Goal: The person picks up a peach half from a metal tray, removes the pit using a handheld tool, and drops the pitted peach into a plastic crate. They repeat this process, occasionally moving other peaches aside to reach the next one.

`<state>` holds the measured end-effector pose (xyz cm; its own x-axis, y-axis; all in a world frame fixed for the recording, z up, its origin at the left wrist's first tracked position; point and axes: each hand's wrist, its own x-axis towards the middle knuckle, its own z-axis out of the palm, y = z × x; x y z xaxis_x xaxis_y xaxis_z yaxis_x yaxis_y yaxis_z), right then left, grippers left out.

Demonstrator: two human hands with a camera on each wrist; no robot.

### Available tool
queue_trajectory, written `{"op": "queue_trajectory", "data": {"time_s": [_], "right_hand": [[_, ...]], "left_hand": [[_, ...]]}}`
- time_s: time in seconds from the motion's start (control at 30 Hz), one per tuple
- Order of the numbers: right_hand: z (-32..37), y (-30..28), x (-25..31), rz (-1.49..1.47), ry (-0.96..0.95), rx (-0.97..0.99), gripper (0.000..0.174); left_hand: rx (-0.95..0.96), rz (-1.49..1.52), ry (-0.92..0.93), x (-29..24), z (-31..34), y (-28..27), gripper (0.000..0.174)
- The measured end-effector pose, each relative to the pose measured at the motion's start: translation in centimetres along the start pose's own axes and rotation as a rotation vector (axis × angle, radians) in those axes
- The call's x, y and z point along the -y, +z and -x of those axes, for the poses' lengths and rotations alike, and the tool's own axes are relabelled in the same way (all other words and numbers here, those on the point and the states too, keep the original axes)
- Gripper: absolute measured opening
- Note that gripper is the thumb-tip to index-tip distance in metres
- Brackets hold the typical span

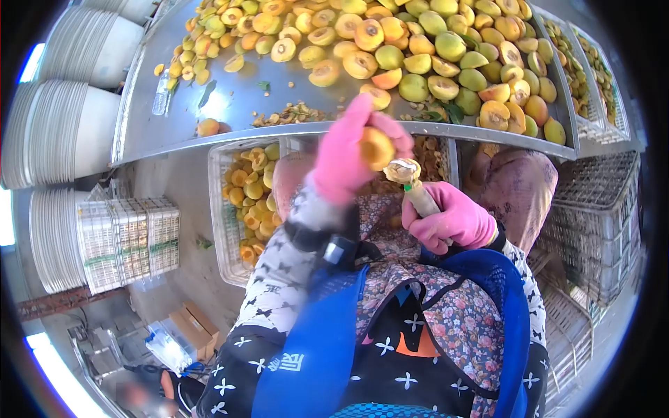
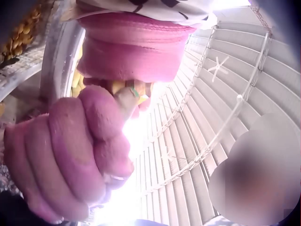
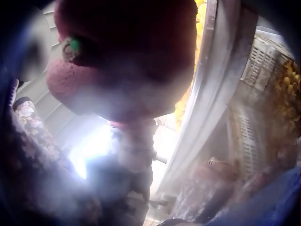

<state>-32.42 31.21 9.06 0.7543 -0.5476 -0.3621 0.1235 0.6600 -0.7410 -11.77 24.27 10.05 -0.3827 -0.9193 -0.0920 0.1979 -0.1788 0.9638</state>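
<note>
In the head view my left hand [image 1: 346,157], in a pink glove and blurred, holds a yellow peach half [image 1: 376,148] with the cut side showing. Just right of it, my right hand [image 1: 453,219], gloved in pink too, grips the pale handle of a pitting tool [image 1: 421,198]. A green band circles the tool below its curved metal head, which has bits of flesh stuck on it. Tool head and peach half are close together. The left wrist view shows the curled right fingers [image 2: 70,150] large; in the right wrist view the right hand [image 3: 127,66] is dark against the light.
A metal table [image 1: 160,132] ahead bears many whole and halved peaches [image 1: 362,63], pit scraps [image 1: 296,113] and a plastic bottle [image 1: 162,97]. Below its edge stands a crate of peach halves [image 1: 221,230]. Stacked baskets [image 1: 592,216] flank the right, stacked white tubs [image 1: 77,125] the left.
</note>
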Motion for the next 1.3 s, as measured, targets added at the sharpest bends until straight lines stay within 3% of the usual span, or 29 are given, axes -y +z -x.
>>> {"op": "queue_trajectory", "data": {"time_s": [0.03, 0.07, 0.1, 0.2, 0.27, 0.37, 0.43, 0.47, 0.53, 0.57, 0.67, 0.7, 0.73, 0.8, 0.9, 0.97, 1.0, 1.1, 1.2, 1.23, 1.3], "right_hand": [[-0.1, 0.6, 0.4, 0.123, 0.018, -0.116, 0.016], [-0.1, 0.8, 0.8, 0.248, 0.027, -0.235, 0.017], [-0.7, -1.0, -1.2, 0.882, -0.186, -0.373, 0.026], [-1.0, -3.7, -2.9, 1.235, 0.037, -0.458, 0.034], [-1.7, -4.1, -2.7, 1.205, 0.055, -0.431, 0.038], [-2.6, -4.9, -2.4, 1.09, 0.073, -0.496, 0.039], [-2.6, -6.2, -1.9, 0.991, 0.155, -0.574, 0.038], [-2.2, -6.5, -2.1, 1.06, 0.015, -0.668, 0.037], [-1.2, -6.8, -2.7, 1.195, -0.274, -0.837, 0.036], [-0.3, -5.7, -1.3, 1.114, -0.185, -0.787, 0.033], [0.6, -3.8, -0.5, 1.104, -0.231, -0.726, 0.031], [0.9, -3.7, -0.6, 1.125, -0.216, -0.651, 0.029], [1.1, -3.3, -0.6, 1.123, -0.253, -0.644, 0.029], [1.2, -2.6, -0.3, 1.115, -0.33, -0.644, 0.028], [-0.4, -0.9, 0.6, 1.035, -0.604, -0.704, 0.035], [-1.9, 0.6, 1.2, 1.001, -0.815, -0.745, 0.04], [-2.6, 1.1, 1.4, 1.013, -0.833, -0.757, 0.04], [-3.9, 2.4, 1.9, 1.168, -0.871, -0.801, 0.037], [-3.7, 2.8, 1.2, 1.253, -0.845, -0.802, 0.034], [-3.7, 2.7, 1.1, 1.303, -0.905, -0.824, 0.033], [-3.2, 2.9, 1.6, 1.378, -0.846, -0.856, 0.034]], "left_hand": [[0.011, -0.01, -0.121, -1.2, 0.6, -1.9, 0.058], [-0.1, -0.175, -0.164, -3.3, 2.4, -3.7, 0.05], [-0.064, -0.329, -0.346, -5.2, 4.2, -7.8, 0.038], [-0.255, -0.595, -0.192, -6.9, 6.0, -11.5, 0.032], [-0.346, -0.676, -0.076, -5.3, 3.6, -14.1, 0.032], [-0.354, -0.97, -0.038, -0.9, -3.9, -17.5, 0.049], [-0.369, -1.101, -0.263, 0.0, -8.7, -15.8, 0.062], [-0.35, -1.091, -0.505, -0.7, -10.3, -13.4, 0.066], [-0.429, -1.161, -0.229, 3.2, -12.6, -12.7, 0.059], [-0.466, -1.193, -0.098, 4.9, -13.1, -12.7, 0.057], [-0.502, -1.086, 0.191, 6.9, -13.3, -11.9, 0.052], [-0.465, -1.24, 0.365, 6.7, -13.1, -13.0, 0.056], [-0.586, -1.128, 0.326, 5.5, -12.0, -12.3, 0.056], [-0.445, -0.252, 0.152, 2.2, -9.4, -11.1, 0.054], [-0.265, 0.037, 0.208, -0.9, -4.9, -7.8, 0.054], [-0.208, -0.22, 0.375, -1.1, -2.2, -5.2, 0.055], [-0.174, -0.345, 0.46, -1.0, -1.5, -3.7, 0.056], [-0.054, 0.114, 0.473, -0.9, -0.1, 0.1, 0.054], [-0.063, 0.361, 0.357, -0.6, 0.3, 1.0, 0.052], [-0.059, 0.309, 0.382, -0.4, 0.3, 1.0, 0.051], [-0.044, 0.209, 0.422, -0.1, 0.2, 1.1, 0.05]]}}
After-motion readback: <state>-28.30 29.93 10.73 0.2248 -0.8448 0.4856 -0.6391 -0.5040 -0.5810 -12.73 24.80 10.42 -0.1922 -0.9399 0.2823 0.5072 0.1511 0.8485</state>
